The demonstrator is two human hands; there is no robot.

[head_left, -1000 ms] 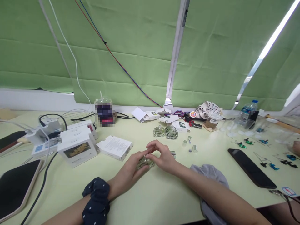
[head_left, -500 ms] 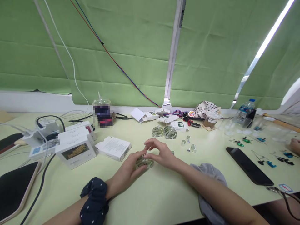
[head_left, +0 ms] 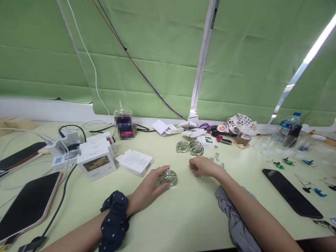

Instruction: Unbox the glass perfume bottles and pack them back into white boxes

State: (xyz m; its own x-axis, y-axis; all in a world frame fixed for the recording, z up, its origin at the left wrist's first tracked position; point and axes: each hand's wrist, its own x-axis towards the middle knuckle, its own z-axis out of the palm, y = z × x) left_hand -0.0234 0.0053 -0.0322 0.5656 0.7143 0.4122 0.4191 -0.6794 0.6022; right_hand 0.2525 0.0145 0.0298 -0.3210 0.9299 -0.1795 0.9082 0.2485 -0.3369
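Note:
My left hand (head_left: 150,184) is curled around the left side of a flat, round glass perfume bottle (head_left: 170,177) lying on the table. Thumb and fingers press on its edge; its neck points away from me. To the right, my right hand (head_left: 207,166) pinches down at the table, a small silvery part (head_left: 194,171) showing at its fingertips; its fingers hide most of it. Beyond that hand lie a small clear piece (head_left: 217,156) and a silvery cap (head_left: 223,166). Two more glass bottles, one of them this bottle (head_left: 182,146), lie farther back.
Opened white boxes (head_left: 194,132) lie at the back. On the left are a flattened white carton (head_left: 135,162), a box with a flower picture (head_left: 97,163), chargers with cables and a tablet (head_left: 30,203). A black phone (head_left: 291,192) and small green and blue parts are at right.
My right hand has left the bottle's neck and moved right, down to the small parts on the table. My left hand stays on the bottle. The view has turned slightly left.

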